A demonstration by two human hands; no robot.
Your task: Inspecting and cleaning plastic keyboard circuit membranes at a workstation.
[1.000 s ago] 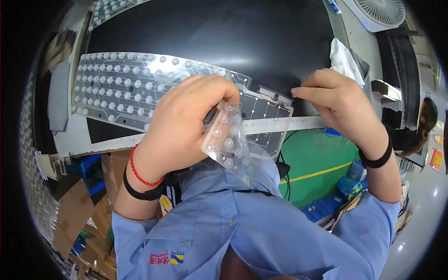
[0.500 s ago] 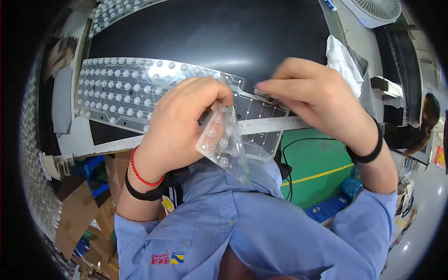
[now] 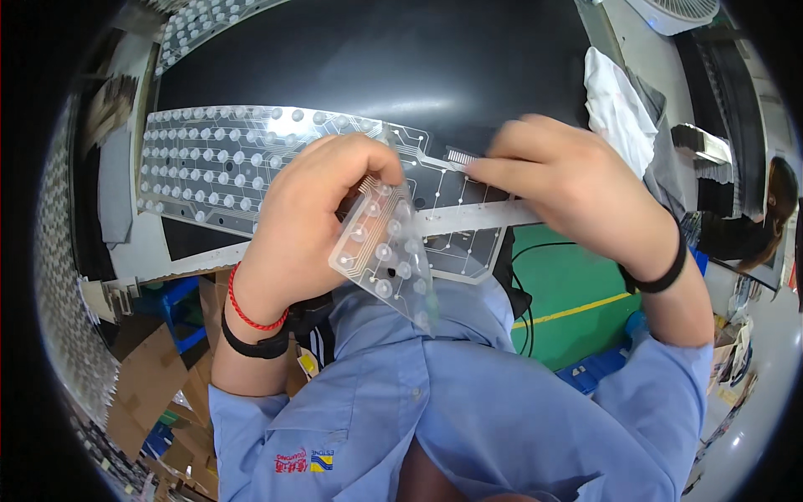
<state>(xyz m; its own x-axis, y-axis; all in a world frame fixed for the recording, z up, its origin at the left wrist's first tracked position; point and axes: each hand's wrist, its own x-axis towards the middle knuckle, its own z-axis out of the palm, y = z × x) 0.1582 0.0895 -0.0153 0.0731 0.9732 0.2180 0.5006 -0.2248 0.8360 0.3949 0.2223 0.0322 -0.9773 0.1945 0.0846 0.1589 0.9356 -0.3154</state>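
Observation:
A clear keyboard membrane [image 3: 205, 156] with rows of whitish rubber domes and silvery circuit lines lies along the near edge of the black work surface. My left hand [image 3: 303, 219] is closed on its right part, holding the upper film folded back. That folded flap [image 3: 381, 251] stands tilted toward me, its domes showing. Beneath it, the lower film [image 3: 456, 251] with fine traces and dots extends over the table edge. My right hand [image 3: 565, 180] is closed, its fingertips at the small striped connector tail [image 3: 459, 157]. Whether anything is pinched in them is hidden.
Another domed membrane [image 3: 201, 32] lies at the far left of the black mat [image 3: 376, 58]. White cloth [image 3: 617, 109] rests at the right side, with a white fan [image 3: 682, 10] beyond. Cardboard boxes [image 3: 150, 376] stand below left; a black cable [image 3: 529, 318] hangs over the green floor [image 3: 569, 284].
My left hand and the folded flap have shifted slightly left. My right fingertips have moved a little right and down, leaving more of the connector tail in sight.

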